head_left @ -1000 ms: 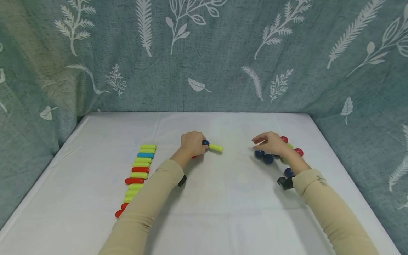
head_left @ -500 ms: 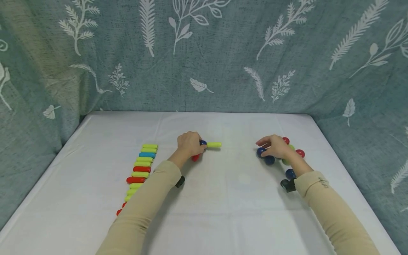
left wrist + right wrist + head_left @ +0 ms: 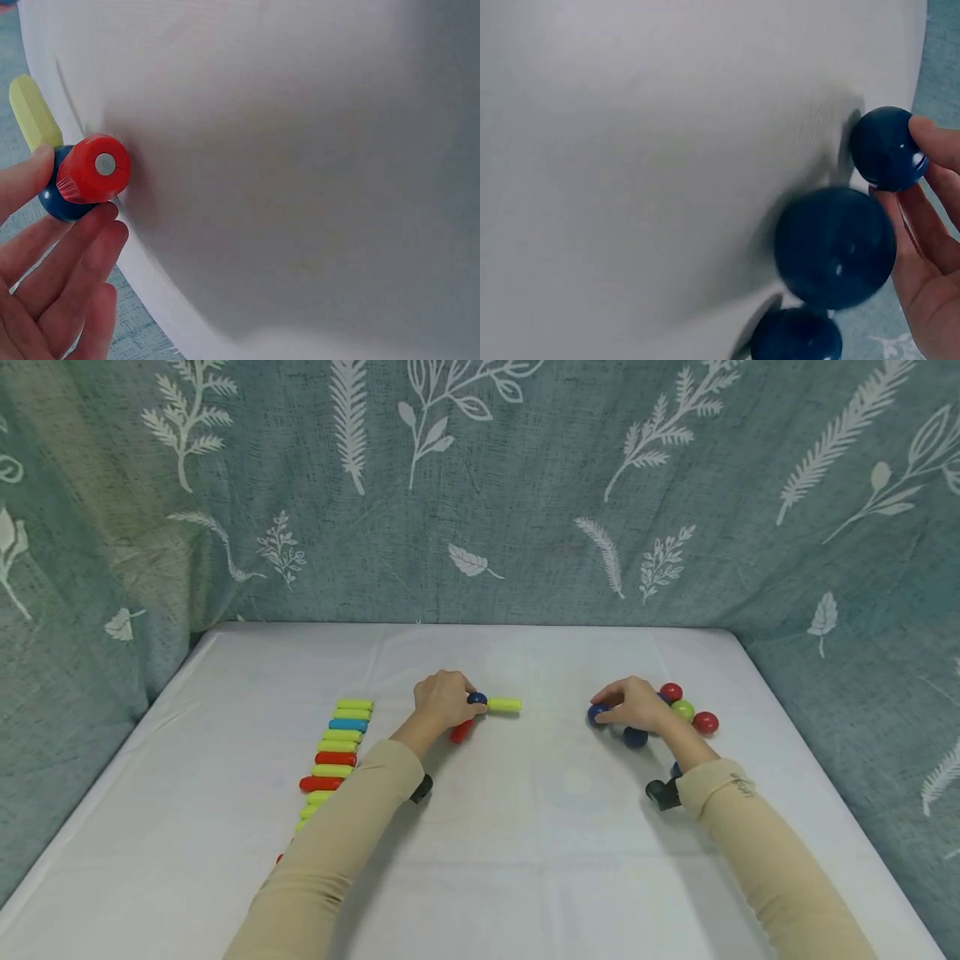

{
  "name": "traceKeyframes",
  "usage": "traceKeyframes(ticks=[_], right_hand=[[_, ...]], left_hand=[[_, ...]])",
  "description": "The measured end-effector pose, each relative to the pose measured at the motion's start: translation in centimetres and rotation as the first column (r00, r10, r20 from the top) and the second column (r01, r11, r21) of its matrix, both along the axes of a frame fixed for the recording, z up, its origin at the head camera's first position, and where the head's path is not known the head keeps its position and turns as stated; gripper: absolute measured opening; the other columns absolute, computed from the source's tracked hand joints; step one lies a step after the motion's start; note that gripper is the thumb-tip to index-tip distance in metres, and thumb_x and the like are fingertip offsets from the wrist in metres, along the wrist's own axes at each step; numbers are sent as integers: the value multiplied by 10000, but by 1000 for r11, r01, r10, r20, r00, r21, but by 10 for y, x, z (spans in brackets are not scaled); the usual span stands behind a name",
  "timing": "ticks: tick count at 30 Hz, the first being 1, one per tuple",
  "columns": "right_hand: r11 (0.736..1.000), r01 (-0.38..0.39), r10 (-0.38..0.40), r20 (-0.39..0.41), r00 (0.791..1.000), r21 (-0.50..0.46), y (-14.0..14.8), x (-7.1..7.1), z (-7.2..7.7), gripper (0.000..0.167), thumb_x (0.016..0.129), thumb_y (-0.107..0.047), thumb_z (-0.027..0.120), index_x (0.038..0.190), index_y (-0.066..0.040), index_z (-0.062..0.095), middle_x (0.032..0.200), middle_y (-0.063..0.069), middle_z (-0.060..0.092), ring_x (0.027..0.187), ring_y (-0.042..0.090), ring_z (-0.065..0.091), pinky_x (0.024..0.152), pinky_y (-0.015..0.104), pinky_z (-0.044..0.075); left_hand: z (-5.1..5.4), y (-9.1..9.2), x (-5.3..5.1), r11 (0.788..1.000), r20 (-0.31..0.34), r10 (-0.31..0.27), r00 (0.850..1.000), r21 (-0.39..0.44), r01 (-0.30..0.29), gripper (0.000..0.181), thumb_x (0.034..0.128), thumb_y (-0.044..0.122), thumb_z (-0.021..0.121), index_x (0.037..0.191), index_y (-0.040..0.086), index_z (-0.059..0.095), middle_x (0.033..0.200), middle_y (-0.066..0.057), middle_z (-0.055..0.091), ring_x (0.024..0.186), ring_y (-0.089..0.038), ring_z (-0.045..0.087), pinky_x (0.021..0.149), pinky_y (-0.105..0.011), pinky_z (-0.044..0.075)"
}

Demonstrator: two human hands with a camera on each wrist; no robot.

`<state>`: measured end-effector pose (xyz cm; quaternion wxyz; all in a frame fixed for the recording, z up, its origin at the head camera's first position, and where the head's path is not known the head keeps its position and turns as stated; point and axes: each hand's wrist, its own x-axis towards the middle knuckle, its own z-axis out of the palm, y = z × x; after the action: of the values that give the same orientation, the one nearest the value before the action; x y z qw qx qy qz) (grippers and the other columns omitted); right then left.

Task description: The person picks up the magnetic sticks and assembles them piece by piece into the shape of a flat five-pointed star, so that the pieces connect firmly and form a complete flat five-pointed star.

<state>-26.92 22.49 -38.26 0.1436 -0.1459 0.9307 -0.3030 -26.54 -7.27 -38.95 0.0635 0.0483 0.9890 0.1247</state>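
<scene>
Drew pinched blue ball [image 3: 886, 147] toward frame centre with right hand [image 3: 633, 703], apparently isolating it; gripped rod-fitted ball [image 3: 477, 698] in left hand [image 3: 442, 698].

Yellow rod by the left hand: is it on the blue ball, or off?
On: in the left wrist view, the yellow rod touches the blue ball pinched by the left hand, no gap visible.

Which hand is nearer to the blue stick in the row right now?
Left. The left hand is to the right of the blue stick; the right hand is much farther right, pinching a blue ball.
</scene>
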Motion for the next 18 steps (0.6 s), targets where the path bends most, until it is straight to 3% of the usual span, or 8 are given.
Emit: traceKeyframes(ticks=[18], right_hand=[[996, -37, 39, 28, 999, -81, -44, -7, -5, 285, 817, -95, 681, 1074, 21, 642, 1064, 163, 626, 978, 278, 573, 836, 365, 470]], left_hand=[[1, 3, -2, 998, 14, -7, 1000, -58, 8, 383, 779, 445, 686, 1051, 177, 701, 980, -24, 647, 819, -207, 589, 673, -317, 459]])
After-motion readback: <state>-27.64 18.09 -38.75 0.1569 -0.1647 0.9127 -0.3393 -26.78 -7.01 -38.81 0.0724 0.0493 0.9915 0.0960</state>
